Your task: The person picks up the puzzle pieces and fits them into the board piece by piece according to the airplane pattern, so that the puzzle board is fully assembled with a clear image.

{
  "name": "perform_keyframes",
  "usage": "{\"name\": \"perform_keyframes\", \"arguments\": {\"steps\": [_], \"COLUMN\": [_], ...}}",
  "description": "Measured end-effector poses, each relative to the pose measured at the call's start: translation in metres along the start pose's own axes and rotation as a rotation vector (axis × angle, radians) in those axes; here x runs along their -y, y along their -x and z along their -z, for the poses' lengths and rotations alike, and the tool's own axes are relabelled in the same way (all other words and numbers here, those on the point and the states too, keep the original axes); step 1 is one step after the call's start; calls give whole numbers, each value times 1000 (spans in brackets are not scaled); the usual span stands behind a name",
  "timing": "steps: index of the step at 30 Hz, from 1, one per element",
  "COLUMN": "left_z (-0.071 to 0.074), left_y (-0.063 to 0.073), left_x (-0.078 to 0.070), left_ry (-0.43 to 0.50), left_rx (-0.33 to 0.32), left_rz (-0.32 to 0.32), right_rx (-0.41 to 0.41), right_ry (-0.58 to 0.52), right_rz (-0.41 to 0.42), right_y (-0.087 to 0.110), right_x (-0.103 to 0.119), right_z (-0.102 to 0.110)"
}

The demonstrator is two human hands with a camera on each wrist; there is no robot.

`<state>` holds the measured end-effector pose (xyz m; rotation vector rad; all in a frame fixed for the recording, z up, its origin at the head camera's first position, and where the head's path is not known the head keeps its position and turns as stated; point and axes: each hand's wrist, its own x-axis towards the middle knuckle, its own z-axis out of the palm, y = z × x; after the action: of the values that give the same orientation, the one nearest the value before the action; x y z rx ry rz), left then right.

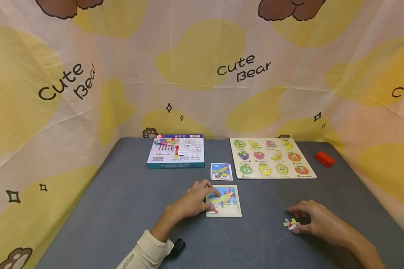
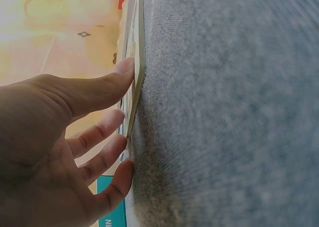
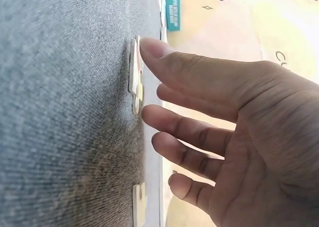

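My left hand [image 1: 196,198] rests on a small wooden jigsaw board [image 1: 233,213] with a yellow airplane picture, its thumb and fingertips touching the top. The lower part of the picture shows bare wood. In the left wrist view the thumb [image 2: 112,85] lies at the board's edge [image 2: 141,42], the fingers spread loosely. On the right, my right hand [image 1: 323,224] is over a few loose jigsaw pieces [image 1: 291,223]. Its thumb [image 3: 157,48] touches or nearly touches some pieces [image 3: 133,70]; the other fingers are relaxed and apart from them. Another piece [image 3: 138,207] lies farther off.
Behind the board lies an airplane picture card [image 1: 221,172]. A boxed toy set [image 1: 176,151] is at the back left, a fruit picture board [image 1: 272,158] at the back right, with a red block [image 1: 324,159] beside it. A black object [image 1: 177,247] is by the left sleeve.
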<state>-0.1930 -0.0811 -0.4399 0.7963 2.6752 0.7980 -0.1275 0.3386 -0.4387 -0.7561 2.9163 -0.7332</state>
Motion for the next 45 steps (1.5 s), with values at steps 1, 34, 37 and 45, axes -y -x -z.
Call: {"name": "perform_keyframes", "arguments": {"steps": [1,34,37,45], "left_z": [0,-1,-2,-1], "left_y": [0,-1,-2,-1], "left_x": [0,1,1,2], "left_ry": [-1,-6,-6,-2], "left_rx": [0,-4,-5,-2], "left_rz": [2,8,11,9], "right_rx": [-5,-135,-127,-103], "right_ry": [0,40,30,50], "right_rz": [5,87,77,72], "right_y": [1,11,9,-8], "right_x": [-1,-12,-9,8], "right_z": [0,-11,-11,-10]}}
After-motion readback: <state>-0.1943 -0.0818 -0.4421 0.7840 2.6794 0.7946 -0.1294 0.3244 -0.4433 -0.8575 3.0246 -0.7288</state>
